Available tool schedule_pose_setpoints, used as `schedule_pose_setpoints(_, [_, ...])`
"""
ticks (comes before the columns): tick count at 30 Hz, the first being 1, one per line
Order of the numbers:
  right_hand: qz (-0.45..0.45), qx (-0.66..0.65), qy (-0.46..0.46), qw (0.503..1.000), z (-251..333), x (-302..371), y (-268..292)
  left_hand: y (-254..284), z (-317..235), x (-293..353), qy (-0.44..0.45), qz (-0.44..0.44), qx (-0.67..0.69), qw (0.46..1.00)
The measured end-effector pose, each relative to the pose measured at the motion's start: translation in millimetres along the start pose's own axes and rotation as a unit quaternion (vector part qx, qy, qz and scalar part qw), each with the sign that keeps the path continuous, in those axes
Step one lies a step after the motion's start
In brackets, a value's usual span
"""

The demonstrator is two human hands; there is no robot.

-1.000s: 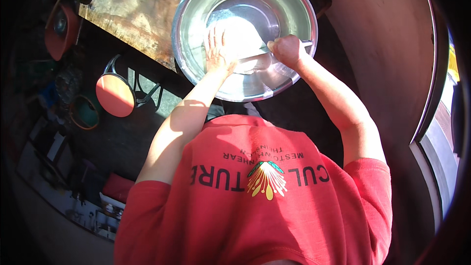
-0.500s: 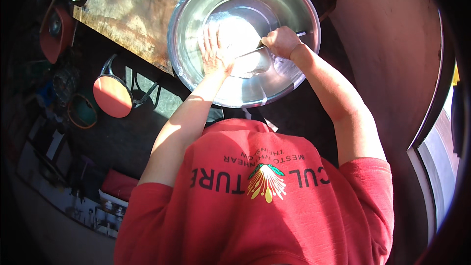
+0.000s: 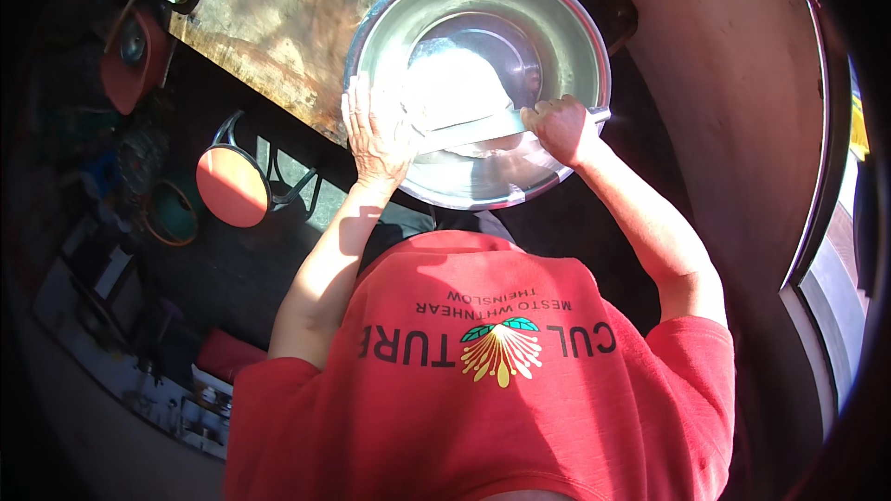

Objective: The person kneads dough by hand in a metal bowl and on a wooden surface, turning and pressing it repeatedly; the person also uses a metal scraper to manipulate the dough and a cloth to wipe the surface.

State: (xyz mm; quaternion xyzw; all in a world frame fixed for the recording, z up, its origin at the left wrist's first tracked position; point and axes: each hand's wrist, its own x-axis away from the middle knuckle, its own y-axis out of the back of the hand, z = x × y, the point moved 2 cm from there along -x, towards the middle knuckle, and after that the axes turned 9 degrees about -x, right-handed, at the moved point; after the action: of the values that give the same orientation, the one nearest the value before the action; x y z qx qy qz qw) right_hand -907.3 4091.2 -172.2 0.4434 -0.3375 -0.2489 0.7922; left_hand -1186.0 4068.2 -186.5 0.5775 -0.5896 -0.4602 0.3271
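Down the left, a green tub, then a red-topped stool, both well apart from the hands, so presumably clear of the work. Beyond the stool, a stained wooden bench running out of sight behind the left of the steel basin, perhaps as support; cannot tell what bears the near side. Close in front of the red shirt, the basin, likely for easy reach with 2 hands. Inside, left of middle, a white mass, washed out by glare; cannot tell the kind. Lying across the near part of the mass, a flat metal tool slanting slightly up to the right, probably for working at both ends. Far right, a brownish wall.

Of the hands, first the left hand: wide open, nearly flat, back upward, fingers a little apart, over the left side of the basin beside the tool's left end. Looks placed for steadying basin or tool; cannot confirm contact with the palm hidden. Then the right hand: curled tightly round the tool near the right end, with a short stub jutting over the right rim, apparently for firm control.
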Motion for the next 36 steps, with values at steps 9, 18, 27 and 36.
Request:
schedule_pose_setpoints(9, [-0.353,-0.167,-0.223,0.893,-46.0,75.2,82.5,-16.8,38.2,-17.8,0.234,0.008,0.138,0.962])
schedule_pose_setpoints(18, [-0.312,0.039,-0.200,0.928,-180.4,51.8,7.2,-22.9,40.8,-20.1,0.246,0.023,0.108,0.963])
schedule_pose_setpoints(27, [-0.354,-0.073,-0.260,0.896,-234.3,-11.6,-54.2,-22.4,35.8,-19.6,0.252,0.012,0.115,0.961])
schedule_pose_setpoints(36, [-0.453,-0.227,-0.119,0.854,-68.5,-25.7,64.3,-23.3,44.4,-17.1,0.230,-0.003,0.080,0.970])
